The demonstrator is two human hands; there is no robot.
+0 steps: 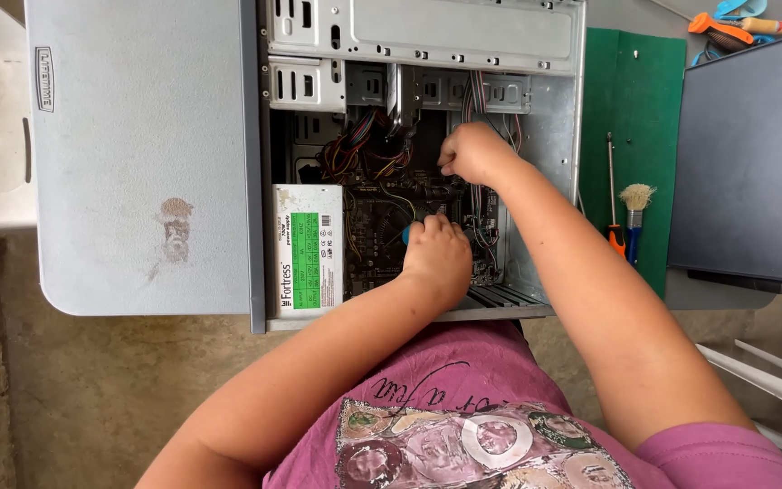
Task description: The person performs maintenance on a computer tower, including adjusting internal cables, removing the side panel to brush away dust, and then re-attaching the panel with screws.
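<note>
White power-supply label (308, 246) with green rectangle, lower left inside open case, small dark badge (43, 79) on grey side panel

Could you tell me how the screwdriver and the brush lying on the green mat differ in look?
The screwdriver has a thin metal shaft and an orange handle; the brush has pale splayed bristles and a blue handle. The screwdriver reaches further up the green mat than the brush. Both lie side by side, handles toward the person, untouched by either hand.

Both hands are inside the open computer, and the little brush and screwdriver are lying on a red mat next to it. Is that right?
Almost. The mat is green, not red, as the head view shows. The rest holds: the left hand and the right hand are both inside the open computer case, and the brush and screwdriver lie on the mat beside it.
</note>
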